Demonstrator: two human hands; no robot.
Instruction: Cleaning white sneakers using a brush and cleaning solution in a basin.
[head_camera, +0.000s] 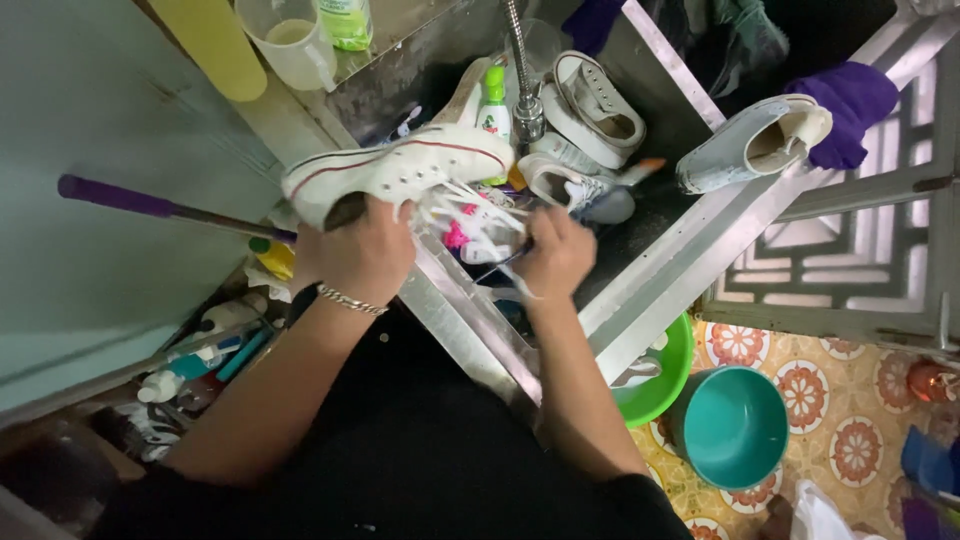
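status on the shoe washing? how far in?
Done: hard to say; no shoe is set apart as finished. In hand: the left hand holds a white sneaker over the metal sink, while the right hand works at its loose laces, apparently with a brush. Left: three more shoes sit in the sink, and a high-top lies on the rim.

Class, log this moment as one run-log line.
left hand: holds white sneaker | right hand: at its laces, tool unclear | place: steel sink
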